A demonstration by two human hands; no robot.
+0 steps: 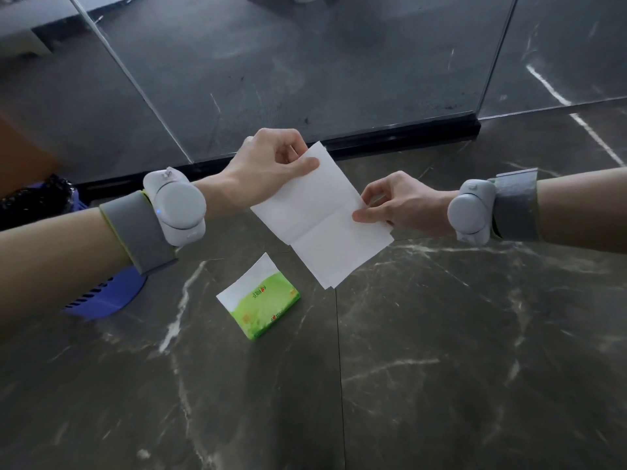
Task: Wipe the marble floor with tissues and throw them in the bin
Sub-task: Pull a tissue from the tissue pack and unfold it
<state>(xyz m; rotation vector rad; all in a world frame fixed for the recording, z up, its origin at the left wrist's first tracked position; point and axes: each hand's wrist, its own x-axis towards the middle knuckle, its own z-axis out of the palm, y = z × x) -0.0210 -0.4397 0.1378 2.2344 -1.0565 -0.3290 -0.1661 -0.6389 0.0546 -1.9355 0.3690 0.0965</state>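
The left hand point(271, 161) and right hand point(403, 201) each have their fingers pinched on opposite edges of the thin white paper tissue point(322, 215), which is spread in the air above the dark veined marble floor point(441, 334). Pulling it any tauter could tear it, I'd say.

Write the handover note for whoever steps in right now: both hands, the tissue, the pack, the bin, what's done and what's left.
Left hand: pinches the tissue at its top corner.
Right hand: pinches its right edge.
The tissue is held spread in the air above the marble floor.
The green tissue pack lies on the floor below it.
The blue bin is at the left, partly hidden by the left forearm.
Done: one tissue is in hand.
Left: wipe the floor, then bin the tissue.
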